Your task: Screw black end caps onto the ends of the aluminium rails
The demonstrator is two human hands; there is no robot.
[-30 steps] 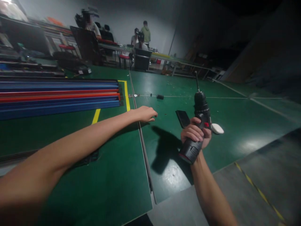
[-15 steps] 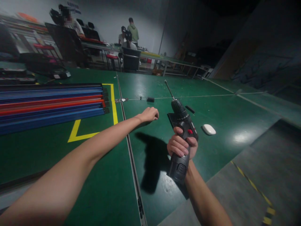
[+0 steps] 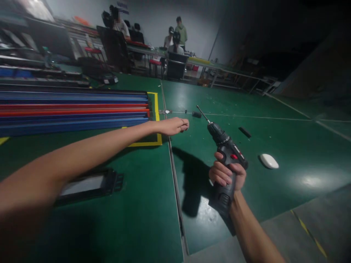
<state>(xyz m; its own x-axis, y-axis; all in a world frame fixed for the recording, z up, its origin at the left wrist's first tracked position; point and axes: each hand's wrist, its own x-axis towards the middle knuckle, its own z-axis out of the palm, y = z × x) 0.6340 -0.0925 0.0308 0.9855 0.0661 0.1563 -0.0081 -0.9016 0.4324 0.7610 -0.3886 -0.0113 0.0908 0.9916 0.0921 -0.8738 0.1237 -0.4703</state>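
Observation:
My right hand [image 3: 226, 173] is wrapped round the handle of a black cordless drill [image 3: 226, 146], whose long bit points up and to the left. My left hand [image 3: 175, 126] is stretched out over the green table [image 3: 148, 219], its fingers curled; what they hold, if anything, is hidden. It is nearest the corner of a yellow tape outline [image 3: 159, 139]. Left of it lie long blue and red strips [image 3: 109, 109]. A small black block [image 3: 196, 114] sits beyond the drill's tip, and a flat black bar [image 3: 245, 132] lies to its right.
A white rounded object [image 3: 269, 161] is at the right. A dark frame with a pale panel [image 3: 90, 184] lies under my left forearm. A seam [image 3: 175, 182] runs down the table. At the back, several people [image 3: 181, 33] are around another table, with chairs [image 3: 177, 65].
The view has swung left, so the scene appears further right. More of the dark frame shows below my left forearm. My right hand still grips the drill.

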